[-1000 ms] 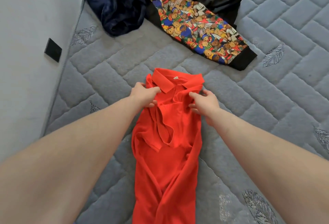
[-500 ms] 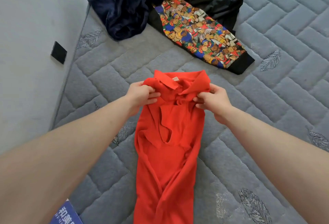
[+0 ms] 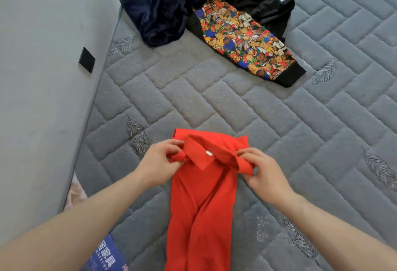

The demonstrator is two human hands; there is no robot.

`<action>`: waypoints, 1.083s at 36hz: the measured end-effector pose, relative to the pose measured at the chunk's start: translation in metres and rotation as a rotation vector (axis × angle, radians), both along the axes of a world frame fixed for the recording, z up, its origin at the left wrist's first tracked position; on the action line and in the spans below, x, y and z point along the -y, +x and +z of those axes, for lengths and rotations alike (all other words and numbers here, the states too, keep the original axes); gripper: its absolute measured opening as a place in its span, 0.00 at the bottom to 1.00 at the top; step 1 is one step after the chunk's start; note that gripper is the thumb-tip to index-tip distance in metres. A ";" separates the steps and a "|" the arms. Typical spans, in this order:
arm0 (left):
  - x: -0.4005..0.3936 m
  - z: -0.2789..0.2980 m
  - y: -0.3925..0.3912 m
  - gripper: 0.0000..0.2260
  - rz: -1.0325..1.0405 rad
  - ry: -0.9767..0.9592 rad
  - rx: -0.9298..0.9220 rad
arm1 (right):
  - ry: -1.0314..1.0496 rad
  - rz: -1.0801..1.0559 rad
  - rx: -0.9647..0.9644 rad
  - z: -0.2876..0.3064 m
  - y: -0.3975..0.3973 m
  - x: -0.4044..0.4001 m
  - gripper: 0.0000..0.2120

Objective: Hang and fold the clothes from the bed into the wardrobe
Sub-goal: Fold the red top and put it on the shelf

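A grey wall (image 3: 43, 77) runs down the left side, close against the edge of the mattress (image 3: 214, 103). A small black square plate (image 3: 86, 60) is fixed flat on the wall. The mattress surface is grey and quilted in a brick pattern, with darker leaf motifs (image 3: 137, 135) stitched here and there. At the bottom left, beside the mattress edge, a blue label (image 3: 106, 257) shows white characters, partly cut off.

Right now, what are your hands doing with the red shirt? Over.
Left hand and right hand both pinch red shirt beside its collar. Shirt lies lengthwise on mattress. Nothing on top of it.
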State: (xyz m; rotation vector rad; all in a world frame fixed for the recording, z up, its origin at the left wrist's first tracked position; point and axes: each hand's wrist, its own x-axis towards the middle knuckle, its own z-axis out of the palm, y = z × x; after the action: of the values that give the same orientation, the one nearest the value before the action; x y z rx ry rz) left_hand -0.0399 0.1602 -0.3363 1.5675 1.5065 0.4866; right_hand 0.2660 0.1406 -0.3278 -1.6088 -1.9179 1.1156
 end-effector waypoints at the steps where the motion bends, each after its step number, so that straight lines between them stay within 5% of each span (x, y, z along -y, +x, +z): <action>1: 0.011 -0.006 -0.003 0.11 -0.043 0.036 -0.065 | -0.012 0.029 0.045 -0.002 0.001 0.010 0.17; 5: 0.049 -0.024 -0.014 0.08 -0.144 0.022 -0.244 | -0.164 0.169 0.182 -0.015 0.001 0.045 0.20; 14: 0.095 -0.024 -0.008 0.21 -0.156 -0.239 -0.398 | -0.384 0.336 0.392 -0.032 -0.029 0.088 0.34; 21: 0.122 -0.016 0.000 0.19 -0.195 -0.327 -0.500 | -0.417 0.315 0.494 -0.027 -0.036 0.109 0.27; 25: 0.130 -0.014 -0.007 0.23 -0.314 -0.352 -0.651 | -0.432 0.157 0.352 -0.027 -0.032 0.119 0.27; 29: 0.142 -0.020 -0.013 0.25 -0.092 -0.472 -0.543 | -0.424 -0.319 0.054 -0.031 -0.033 0.138 0.26; 32: 0.163 -0.028 -0.009 0.26 0.182 -0.685 -0.329 | -0.670 -0.613 -0.020 -0.040 -0.040 0.161 0.34; 36: 0.206 -0.039 0.006 0.20 0.396 -0.907 -0.103 | -0.985 -0.693 -0.066 -0.047 -0.058 0.190 0.40; 39: 0.230 -0.041 0.021 0.15 0.492 -0.945 -0.008 | -1.001 -0.656 0.005 -0.052 -0.070 0.201 0.27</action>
State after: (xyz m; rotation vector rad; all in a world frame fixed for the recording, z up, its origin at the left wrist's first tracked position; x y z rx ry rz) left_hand -0.0194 -0.0697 -0.3772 0.4687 1.7526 -0.0080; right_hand 0.1964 -0.0601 -0.3798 -2.4333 -0.6274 1.8356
